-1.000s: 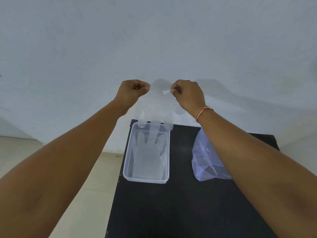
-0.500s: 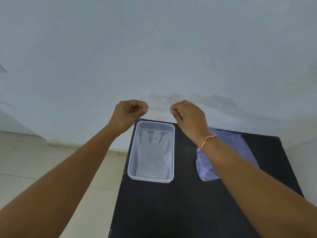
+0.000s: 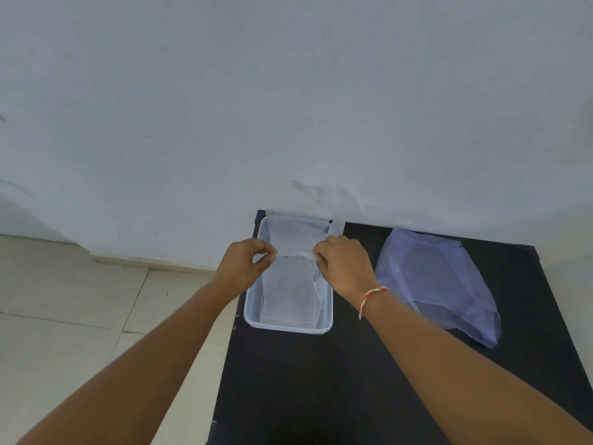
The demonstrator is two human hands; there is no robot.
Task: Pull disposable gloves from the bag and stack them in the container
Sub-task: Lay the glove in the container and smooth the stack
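Observation:
A clear plastic container stands at the far left of the black table. A transparent disposable glove is stretched flat over its far half, and its edge is pinched between my two hands. My left hand grips the glove's left corner above the container's left wall. My right hand, with a red and white thread at the wrist, grips the right corner above the right wall. Other see-through gloves lie flat inside the container. The bluish plastic bag lies to the right.
A pale wall rises right behind the table. Tiled floor lies to the left, beyond the table's left edge. The bag's lower corner reaches toward the table's right side.
Both hands have come down from in front of the wall to just above the container, bringing the stretched glove with them. The view has tilted downward.

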